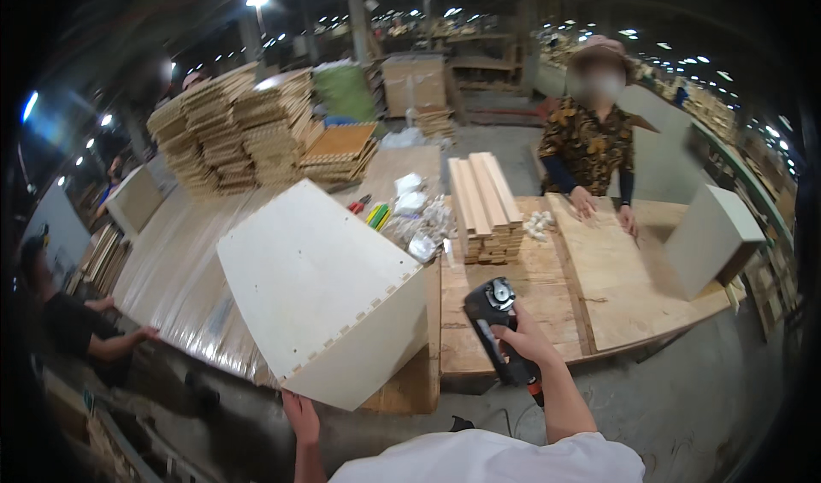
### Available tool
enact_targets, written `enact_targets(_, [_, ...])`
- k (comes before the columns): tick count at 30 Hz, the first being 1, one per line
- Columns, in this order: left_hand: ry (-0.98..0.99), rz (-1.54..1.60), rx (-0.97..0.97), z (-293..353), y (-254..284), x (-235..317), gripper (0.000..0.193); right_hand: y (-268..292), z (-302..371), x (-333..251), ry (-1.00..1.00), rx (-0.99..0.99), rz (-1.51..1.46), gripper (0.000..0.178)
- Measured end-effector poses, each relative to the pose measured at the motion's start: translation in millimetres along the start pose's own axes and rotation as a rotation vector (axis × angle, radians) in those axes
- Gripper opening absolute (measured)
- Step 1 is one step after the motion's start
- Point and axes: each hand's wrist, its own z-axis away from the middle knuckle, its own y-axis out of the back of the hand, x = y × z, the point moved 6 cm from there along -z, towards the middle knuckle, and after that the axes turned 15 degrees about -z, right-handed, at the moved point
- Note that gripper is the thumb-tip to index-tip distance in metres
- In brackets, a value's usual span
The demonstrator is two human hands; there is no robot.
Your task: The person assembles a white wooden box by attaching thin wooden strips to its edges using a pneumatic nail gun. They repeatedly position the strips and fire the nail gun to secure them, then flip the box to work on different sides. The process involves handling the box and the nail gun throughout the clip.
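A large white wooden box, with finger joints along its edge and small dark holes in its top face, stands tilted askew on the bench. My left hand holds its near lower corner, the fingertips partly hidden by the panel. In my right hand is a black air nail gun with a silver cap. The fingers wrap around its handle, and a red fitting shows at the lower end. The tool is over the bench's near edge, apart from the box.
Stacked wood strips stand beyond the nail gun. Plastic bags and red-handled pliers lie behind the box. Slatted panels are piled at the far left. A co-worker handles a plywood sheet near another white box. Another person is at left.
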Motion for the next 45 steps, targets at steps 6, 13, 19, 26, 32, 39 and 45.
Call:
enact_targets(6, [0.016,-0.202,0.115,-11.8,-9.7,20.5,0.028,94.0,-18.8,86.0,-0.104,0.307,0.029,0.066])
enact_targets(13, [-0.109,-0.564,0.214,-38.1,0.3,5.8,0.029,126.9,-31.5,87.9,-0.417,0.242,-0.013,0.031])
enact_targets(19, [0.085,0.019,0.114,-121.1,20.7,-44.9,0.032,110.5,-22.7,85.7,-0.392,0.228,0.04,0.032])
enact_targets(26, [0.109,0.096,0.226,-251.4,23.4,-43.2,0.042,62.9,-28.8,85.0,-0.303,0.211,0.194,0.036])
enact_targets(32, [-0.103,0.334,0.174,-334.7,-16.2,-38.9,0.036,64.4,-18.1,74.3,-0.329,0.321,0.213,0.036])
enact_targets(39, [-0.037,0.403,0.266,-342.5,-10.1,-44.1,0.035,51.0,-30.9,81.3,-0.271,0.295,0.331,0.047])
enact_targets(45, [-0.236,0.26,0.224,-257.7,14.0,28.1,0.039,17.1,-61.6,103.2,-0.127,0.12,0.897,0.084])
